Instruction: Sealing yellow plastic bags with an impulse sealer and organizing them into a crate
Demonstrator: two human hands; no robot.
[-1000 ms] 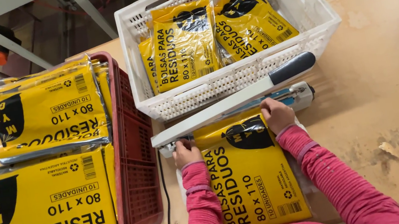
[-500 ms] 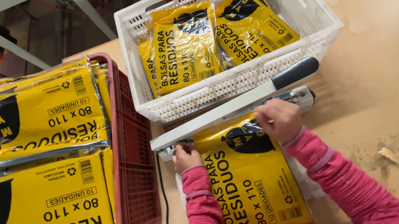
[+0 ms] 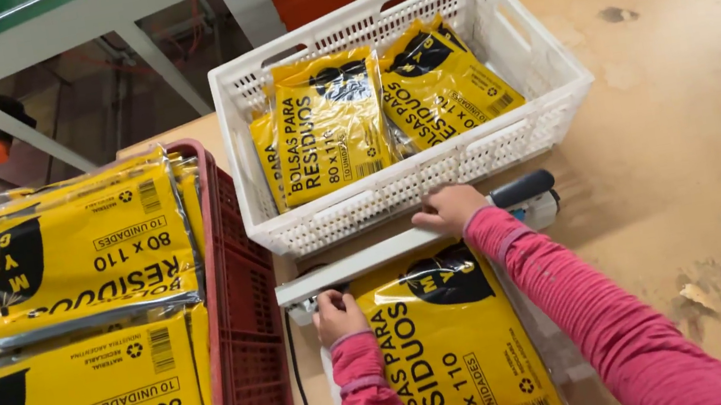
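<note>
Yellow is the colour you see most from the head camera. A yellow pack [image 3: 459, 350] in clear wrap lies flat on the wooden surface [image 3: 702, 132], right in front of the person. Its top edge sits under the long white bar [image 3: 369, 261] of a small sealing machine.

The right hand [image 3: 445, 207] lies flat on top of the bar, fingers spread a little, close to the bar's black handle [image 3: 522, 189]. It looks like it is pushing down, not gripping. The left hand [image 3: 337, 313] is curled at the top left corner of the pack, just under the bar's near end. It seems to pinch the wrap there, but I cannot tell how tight. Both sleeves are pink.

To do this step well, I think the pack should stay flat and straight under the bar, with no folds in the wrap. The push should be even along the bar. Fingers should stay off the strip under it.

Just behind the bar is a white crate [image 3: 556, 107] with more yellow packs inside, leaning on one another. To the left is a red crate [image 3: 244, 344] with yellow packs piled on top. A black cord [image 3: 301, 402] runs down from the machine.
</note>
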